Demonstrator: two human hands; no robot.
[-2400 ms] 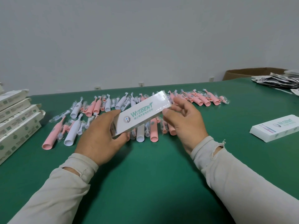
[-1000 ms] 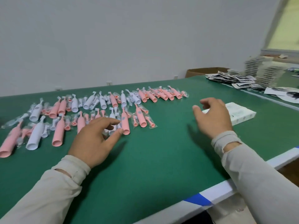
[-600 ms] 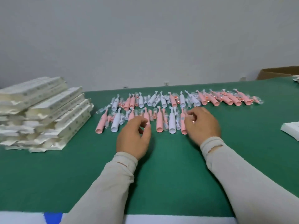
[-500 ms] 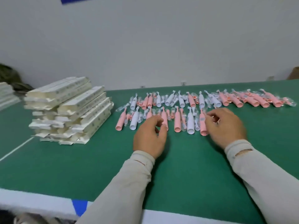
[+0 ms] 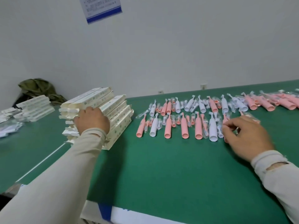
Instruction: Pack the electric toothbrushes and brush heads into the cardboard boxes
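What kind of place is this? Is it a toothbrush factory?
Probably a small packing workshop: rows of bagged toothbrushes lie on a long green table, beside a stack of flat cardboard boxes.

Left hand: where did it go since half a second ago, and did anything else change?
The left hand left the toothbrush rows and reached left onto the stack of boxes. The right hand stays at the toothbrushes, fingers among the wrappers. The rows lie as before.

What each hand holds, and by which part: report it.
Right hand has its grip on a bagged pink toothbrush, at the handle. Left hand rests on the box stack; whether it holds one cannot be told.
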